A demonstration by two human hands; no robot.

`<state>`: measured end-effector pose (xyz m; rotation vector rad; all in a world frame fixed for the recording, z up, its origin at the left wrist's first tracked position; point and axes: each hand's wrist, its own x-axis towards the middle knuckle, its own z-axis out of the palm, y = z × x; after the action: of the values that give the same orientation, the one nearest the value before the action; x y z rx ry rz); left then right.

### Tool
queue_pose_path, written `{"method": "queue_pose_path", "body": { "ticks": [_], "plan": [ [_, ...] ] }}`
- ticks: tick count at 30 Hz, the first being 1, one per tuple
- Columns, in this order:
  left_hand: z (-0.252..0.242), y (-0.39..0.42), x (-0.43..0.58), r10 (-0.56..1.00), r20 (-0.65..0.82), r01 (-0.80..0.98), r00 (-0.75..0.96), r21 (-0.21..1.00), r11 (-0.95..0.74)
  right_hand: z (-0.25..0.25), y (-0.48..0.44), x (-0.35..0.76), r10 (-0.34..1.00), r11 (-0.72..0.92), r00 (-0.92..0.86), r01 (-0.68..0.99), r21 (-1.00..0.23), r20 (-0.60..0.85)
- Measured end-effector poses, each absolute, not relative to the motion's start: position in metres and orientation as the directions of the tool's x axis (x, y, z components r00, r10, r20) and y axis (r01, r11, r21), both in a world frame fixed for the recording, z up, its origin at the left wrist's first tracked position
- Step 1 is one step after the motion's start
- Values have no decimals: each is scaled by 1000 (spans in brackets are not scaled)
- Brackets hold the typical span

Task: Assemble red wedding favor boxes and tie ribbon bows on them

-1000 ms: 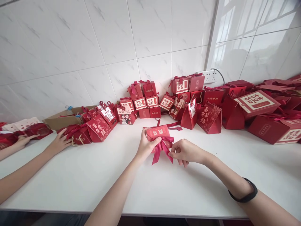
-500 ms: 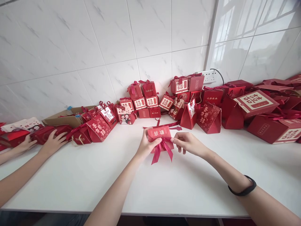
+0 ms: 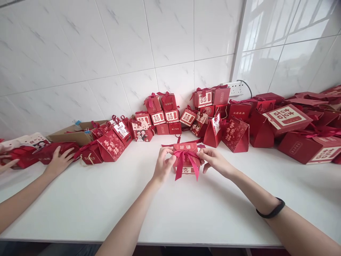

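Note:
A small red gift box (image 3: 187,146) with gold print and a cream label on its front stands before me on the white table. Tied across it is a glossy crimson ribbon bow (image 3: 185,156), its two tails hanging down the front. My left hand (image 3: 163,165) pinches the bow's left loop at the box's left edge. On the other side, the thumb and fingers of my right hand (image 3: 215,161) close on the right loop. Behind the box, a loose ribbon (image 3: 179,138) lies on the table.
Stacked red boxes (image 3: 165,115) line the tiled wall, with a larger heap (image 3: 290,117) at right. A cardboard carton (image 3: 66,134) stands at left. Another person's hand (image 3: 60,160) touches a red box (image 3: 49,152) there. A power strip (image 3: 236,88) sits behind.
The gift box has tipped so its labelled front shows. My left thumb has moved off the bow's knot to the left loop. The other person's farther hand has shifted left.

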<state>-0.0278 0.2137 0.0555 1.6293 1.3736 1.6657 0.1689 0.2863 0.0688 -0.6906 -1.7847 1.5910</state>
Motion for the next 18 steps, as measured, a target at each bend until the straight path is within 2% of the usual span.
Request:
{"method": "queue_pose_path", "body": {
  "ticks": [2, 9, 14, 18],
  "plan": [
    [56, 214, -27, 862, 473, 324, -182, 856, -402, 68, 287, 169, 746, 132, -656, -27, -991, 117],
    [58, 218, -29, 889, 339, 232, -309, 933, -275, 64, 286, 169, 693, 139, -707, -62, -988, 142],
    [61, 216, -29, 885, 359, 313, -295, 912, -266, 63, 286, 168, 667, 146, -730, -68, -987, 149],
    [60, 213, -22, 838, 400, 370, -371, 892, -261, 60, 287, 167, 686, 111, -710, -112, -987, 158]
  ]
}}
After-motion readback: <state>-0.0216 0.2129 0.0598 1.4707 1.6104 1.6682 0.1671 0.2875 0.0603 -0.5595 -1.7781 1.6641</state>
